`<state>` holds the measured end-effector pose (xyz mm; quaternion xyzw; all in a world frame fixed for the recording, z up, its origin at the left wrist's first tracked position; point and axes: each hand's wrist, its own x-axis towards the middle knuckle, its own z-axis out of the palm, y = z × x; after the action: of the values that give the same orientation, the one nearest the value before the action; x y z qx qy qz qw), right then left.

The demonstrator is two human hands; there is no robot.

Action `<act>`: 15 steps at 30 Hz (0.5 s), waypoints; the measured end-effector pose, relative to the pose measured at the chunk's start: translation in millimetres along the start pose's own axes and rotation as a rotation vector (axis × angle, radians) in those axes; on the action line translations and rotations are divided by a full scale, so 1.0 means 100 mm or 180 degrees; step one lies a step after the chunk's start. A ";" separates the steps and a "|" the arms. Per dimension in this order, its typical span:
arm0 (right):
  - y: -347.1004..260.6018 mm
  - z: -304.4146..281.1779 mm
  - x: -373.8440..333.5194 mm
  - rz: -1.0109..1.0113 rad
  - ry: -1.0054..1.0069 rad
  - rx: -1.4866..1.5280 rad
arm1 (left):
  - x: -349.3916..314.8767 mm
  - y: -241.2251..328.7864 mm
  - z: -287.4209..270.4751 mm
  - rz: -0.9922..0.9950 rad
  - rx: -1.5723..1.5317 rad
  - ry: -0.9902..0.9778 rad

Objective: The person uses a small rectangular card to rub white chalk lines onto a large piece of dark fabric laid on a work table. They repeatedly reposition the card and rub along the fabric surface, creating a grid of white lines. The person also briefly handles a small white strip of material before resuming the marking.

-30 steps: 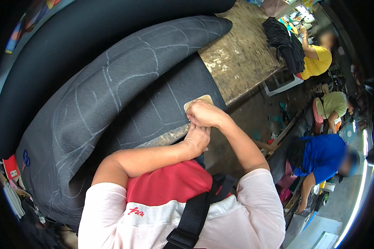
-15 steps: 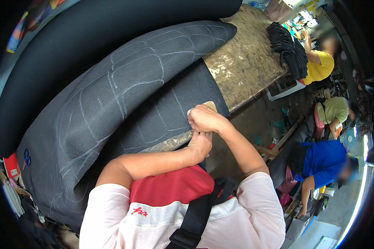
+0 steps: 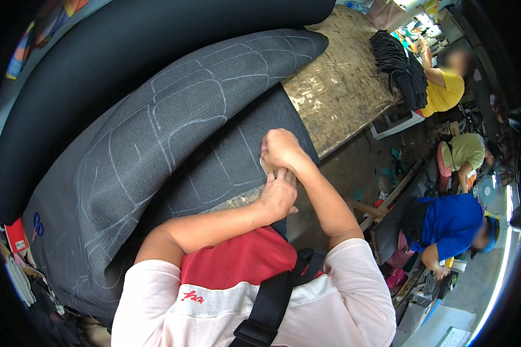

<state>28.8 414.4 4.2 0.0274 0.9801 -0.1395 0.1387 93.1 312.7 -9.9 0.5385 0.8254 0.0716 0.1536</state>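
Note:
Dark grey ribbed fabric covers the table near its front edge, pale chalk-like lines drawn on it. My right hand is curled closed over it; whatever its fingers hold is hidden. Just nearer to me, my left hand rests with fingers stretched forward beside the right wrist. A flat, tan card-like piece peeks out between the hands, mostly covered by them. The folded-back part of the fabric bulges up to the left, marked with a grid of pale curved outlines.
Behind the fold lies a thick black roll. Blue-handled scissors rest on the fabric at far left. The worn wooden table carries a stack of black pieces. Several people work at the right, one in a blue shirt.
My right hand has shifted slightly up and left, covering the far part of the tan piece. My left hand has moved up a little, its fingers now stretched forward.

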 end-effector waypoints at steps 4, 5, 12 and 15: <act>0.19 -0.07 0.00 0.0587 0.0187 0.0083 | 0.02 -0.01 -0.02 -0.0075 -0.0015 0.0077; 0.25 -0.09 -0.01 0.0656 0.0198 0.0218 | 0.02 -0.02 -0.02 -0.0090 0.0002 0.0071; 0.60 -0.06 -0.14 0.1247 0.0738 0.0256 | 0.04 -0.04 -0.01 -0.0057 -0.0032 0.0052; 0.62 0.06 -0.35 0.1196 0.0702 0.0012 | 0.04 -0.03 0.00 -0.0056 -0.0015 -0.0001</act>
<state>70.0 471.7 -7.6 0.2250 0.9667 -0.1093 0.0541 88.7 315.0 -11.3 0.5309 0.8299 0.0720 0.1557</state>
